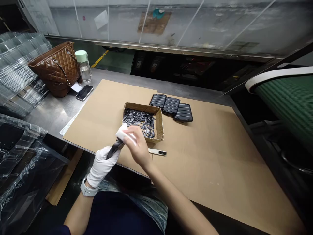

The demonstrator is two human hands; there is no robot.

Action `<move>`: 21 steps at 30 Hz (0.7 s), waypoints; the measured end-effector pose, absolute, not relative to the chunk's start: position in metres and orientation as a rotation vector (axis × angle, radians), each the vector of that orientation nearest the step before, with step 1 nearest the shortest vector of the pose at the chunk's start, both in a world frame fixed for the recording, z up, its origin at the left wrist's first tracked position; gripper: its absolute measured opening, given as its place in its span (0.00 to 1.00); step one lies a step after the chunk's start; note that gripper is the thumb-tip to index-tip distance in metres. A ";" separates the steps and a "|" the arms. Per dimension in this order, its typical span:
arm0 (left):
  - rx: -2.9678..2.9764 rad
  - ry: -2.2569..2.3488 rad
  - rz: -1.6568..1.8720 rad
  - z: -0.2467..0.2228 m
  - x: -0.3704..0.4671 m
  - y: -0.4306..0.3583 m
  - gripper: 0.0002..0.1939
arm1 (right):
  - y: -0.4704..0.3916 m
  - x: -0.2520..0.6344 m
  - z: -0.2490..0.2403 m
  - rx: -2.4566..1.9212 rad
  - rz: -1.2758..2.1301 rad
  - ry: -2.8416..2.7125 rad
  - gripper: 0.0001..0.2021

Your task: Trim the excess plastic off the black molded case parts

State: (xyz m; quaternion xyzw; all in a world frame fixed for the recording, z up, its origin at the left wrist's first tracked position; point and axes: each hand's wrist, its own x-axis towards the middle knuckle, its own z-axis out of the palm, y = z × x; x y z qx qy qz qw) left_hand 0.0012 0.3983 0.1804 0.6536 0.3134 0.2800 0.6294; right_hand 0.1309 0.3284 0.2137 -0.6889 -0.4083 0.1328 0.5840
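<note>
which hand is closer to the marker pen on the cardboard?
Right. The right hand is just left of the marker pen; the gloved left hand sits farther left, holding a dark part.

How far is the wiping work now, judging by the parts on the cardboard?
Three black panels lie in a row behind the box, possibly finished. In hand: the gloved left hand holds a dark part while the right hand presses a white cloth on it. The box holds many small dark pieces.

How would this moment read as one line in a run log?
left hand: white glove, holds slim black part | right hand: bare, presses white cloth on it | open cardboard box of small dark parts: just behind
</note>
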 end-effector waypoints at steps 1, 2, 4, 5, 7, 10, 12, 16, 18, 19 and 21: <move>1.361 0.756 0.676 0.180 0.000 0.400 0.15 | 0.328 0.134 0.211 -1.604 0.430 -0.880 0.08; 1.207 0.793 0.715 0.181 -0.001 0.402 0.18 | 0.328 0.137 0.208 -1.601 0.531 -0.825 0.09; 0.954 0.840 0.785 0.185 0.001 0.409 0.22 | 0.325 0.142 0.201 -1.592 0.631 -0.780 0.09; 0.881 0.843 0.795 0.188 0.004 0.412 0.23 | 0.324 0.142 0.198 -1.584 0.614 -0.769 0.10; 0.790 0.786 0.746 0.196 0.012 0.415 0.21 | 0.320 0.139 0.193 -1.555 0.481 -0.771 0.13; 0.609 0.588 0.615 0.208 0.024 0.411 0.17 | 0.318 0.126 0.187 -1.530 0.180 -0.856 0.13; 0.517 0.509 0.543 0.214 0.028 0.404 0.20 | 0.318 0.115 0.182 -1.539 0.016 -0.955 0.12; 0.375 0.562 0.359 0.218 0.029 0.392 0.26 | 0.319 0.105 0.173 -1.560 -0.148 -1.170 0.16; 0.362 0.548 0.394 0.217 0.029 0.389 0.25 | 0.319 0.110 0.173 -1.593 -0.174 -1.149 0.16; 0.377 0.523 0.446 0.217 0.029 0.389 0.24 | 0.319 0.112 0.175 -1.607 -0.181 -1.094 0.16; 0.434 0.469 0.522 0.216 0.028 0.389 0.21 | 0.318 0.113 0.178 -1.608 -0.173 -1.005 0.15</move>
